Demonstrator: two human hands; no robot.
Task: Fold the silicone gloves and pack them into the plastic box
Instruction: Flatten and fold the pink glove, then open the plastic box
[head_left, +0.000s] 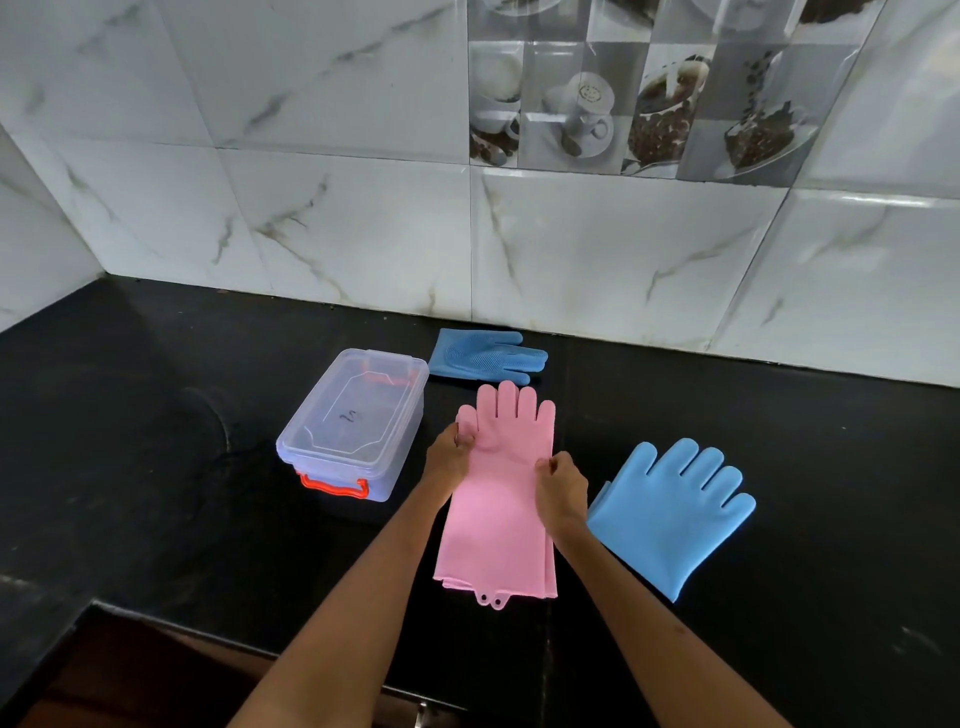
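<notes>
Head view: a person's two bare arms reached over a black bench (156, 415) toward a tiled wall (311, 208).
Pink gloves: a stack of pink gloves (498, 499) lay flat on the bench, finger ends pointing to the wall, cuffs toward the person; layered edges showed along the right side and at the cuff.
Left hand: the left hand (449, 457) held the stack's left edge near the thumb, its fingers (464, 438) pressed together and pinching the pink material.
Right hand: the right hand (562, 491) gripped the stack's right edge a little nearer the cuff, its fingers (546, 465) curled and pinching the edge.
Plastic box: a clear plastic box (358, 421) with its lid on and orange latches stood on the bench just left of the left fingers, apart from the gloves.
Near blue glove: a light blue glove (670, 514) lay flat, smooth side up, just right of the right fingers, its digits spread and angled toward the wall.
Far blue glove: a darker blue glove (485, 356) with a bristled palm up lay beyond both sets of fingers, close to the wall, just past the pink fingertips and beside the box's far corner.
</notes>
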